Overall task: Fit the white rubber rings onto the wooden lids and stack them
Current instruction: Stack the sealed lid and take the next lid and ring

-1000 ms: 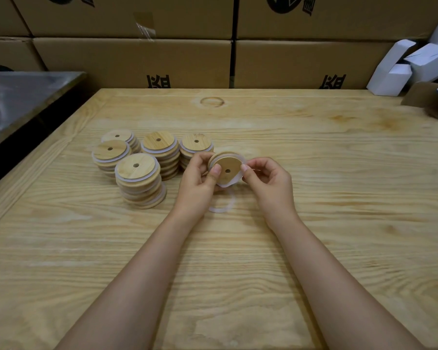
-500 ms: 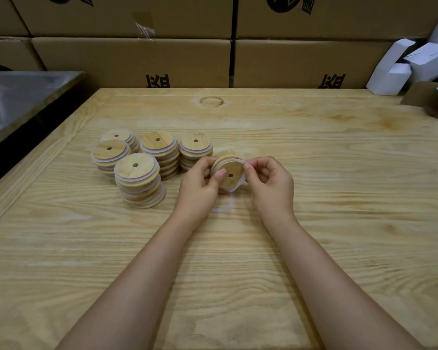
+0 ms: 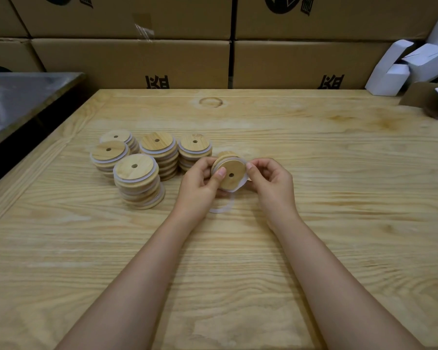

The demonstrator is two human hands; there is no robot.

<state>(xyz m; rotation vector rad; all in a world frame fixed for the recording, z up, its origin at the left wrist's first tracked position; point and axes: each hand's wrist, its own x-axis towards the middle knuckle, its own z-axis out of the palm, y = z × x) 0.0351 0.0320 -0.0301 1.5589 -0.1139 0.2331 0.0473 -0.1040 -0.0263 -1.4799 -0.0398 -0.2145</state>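
Left hand: grips lid by its rim.
Right hand: pinches ring at lid's nearest edge.
Handling: lid likely light, stiff; ring soft, stretchy; hold edges.

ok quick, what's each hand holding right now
Left hand: holds the wooden lid, thumb on its face.
Right hand: pinches the white rubber ring at the lid's right edge.

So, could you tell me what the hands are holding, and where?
One wooden lid, by its rim: the left hand grips the left edge, thumb on the face; the right hand pinches the right edge with the white ring.
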